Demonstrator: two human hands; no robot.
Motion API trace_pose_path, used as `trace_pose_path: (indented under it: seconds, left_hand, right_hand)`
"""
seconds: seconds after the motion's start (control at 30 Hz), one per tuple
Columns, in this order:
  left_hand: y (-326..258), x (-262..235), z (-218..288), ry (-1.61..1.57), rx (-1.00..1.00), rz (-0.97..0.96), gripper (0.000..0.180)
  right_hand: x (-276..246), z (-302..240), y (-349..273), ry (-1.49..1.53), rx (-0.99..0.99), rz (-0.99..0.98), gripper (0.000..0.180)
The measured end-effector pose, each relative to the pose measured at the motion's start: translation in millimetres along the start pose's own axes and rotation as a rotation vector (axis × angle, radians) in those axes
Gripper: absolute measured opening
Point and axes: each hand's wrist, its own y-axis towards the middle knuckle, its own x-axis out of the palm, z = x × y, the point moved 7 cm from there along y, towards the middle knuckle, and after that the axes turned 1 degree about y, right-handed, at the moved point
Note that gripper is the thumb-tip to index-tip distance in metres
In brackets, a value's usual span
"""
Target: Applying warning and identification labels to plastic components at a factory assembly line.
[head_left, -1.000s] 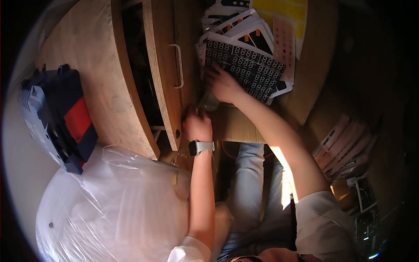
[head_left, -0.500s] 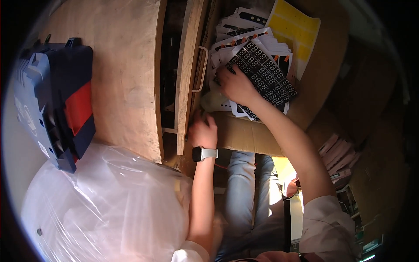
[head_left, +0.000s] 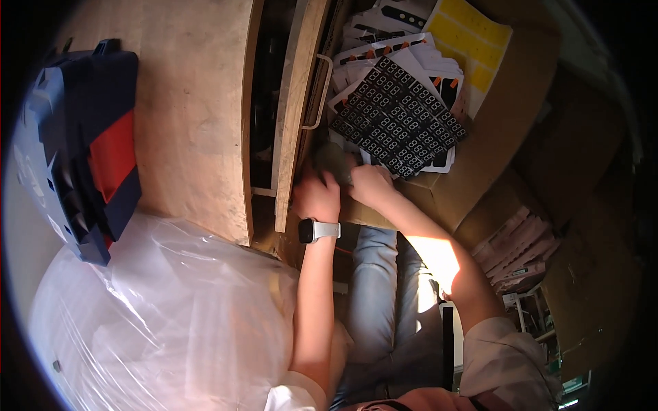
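Observation:
A dull grey-green, rounded thing [head_left: 332,163], too dim to name, sits in the shadow by the wooden drawer front. My left hand [head_left: 317,198], a watch [head_left: 319,231] on its wrist, is curled at the lower side of it. Its fingertips are in shadow. At the right edge of the same thing, my right hand [head_left: 372,183] has its fingers bent inward and closed; what they grip is partly hidden. Just beyond the right hand lies a sheet of black segment-digit display labels [head_left: 401,116], resting askew on a pile of printed sheets [head_left: 439,61].
A yellow sheet [head_left: 473,38] lies at the pile's far right, inside a cardboard box [head_left: 500,130]. The wooden drawer [head_left: 291,123] with a metal handle [head_left: 327,92] stands left of it. A dark blue case [head_left: 82,151] and clear plastic wrap [head_left: 171,301] are farther left.
My right hand has left the black label sheet and come down beside my left hand at the grey-green thing. The label sheet now lies uncovered. My left hand has stayed nearly in place.

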Motion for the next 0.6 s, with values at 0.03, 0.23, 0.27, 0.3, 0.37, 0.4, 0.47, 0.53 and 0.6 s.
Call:
trace_pose_path:
  seconds: [0.03, 0.23, 0.27, 0.3, 0.37, 0.4, 0.47, 0.53, 0.6]
  left_hand:
    - [0, -3, -1, -0.002, 0.036, 0.038, 0.040]
    - [-3, 1, 11, -0.066, 0.065, 0.005, 0.040]
    - [-4, 0, 12, -0.073, 0.080, 0.012, 0.041]
    - [-5, 1, 10, -0.067, 0.081, 0.012, 0.041]
    - [-9, 6, 10, -0.023, 0.071, -0.057, 0.046]
    - [-11, 3, 6, -0.018, 0.077, -0.041, 0.046]
    - [-22, 11, 16, -0.075, 0.199, -0.026, 0.048]
    - [-39, 27, 29, -0.086, 0.281, -0.073, 0.050]
    - [-53, 43, 28, -0.223, 0.425, -0.131, 0.044]
  right_hand:
    - [-11, -3, -11, 0.003, -0.027, 0.053, 0.067]
    - [7, 36, 25, -0.299, 0.050, 0.254, 0.071]
    - [8, 34, 26, -0.338, 0.108, 0.225, 0.070]
    - [8, 26, 22, -0.327, 0.099, 0.227, 0.064]
    - [3, 20, 0, -0.194, 0.077, 0.289, 0.062]
    - [-4, 10, -14, -0.058, 0.041, 0.359, 0.061]
    - [3, 20, -41, 0.106, -0.046, 0.479, 0.057]
    - [2, 43, -76, 0.254, -0.118, 0.603, 0.053]
    - [20, 62, -101, 1.327, -0.006, 0.335, 0.044]
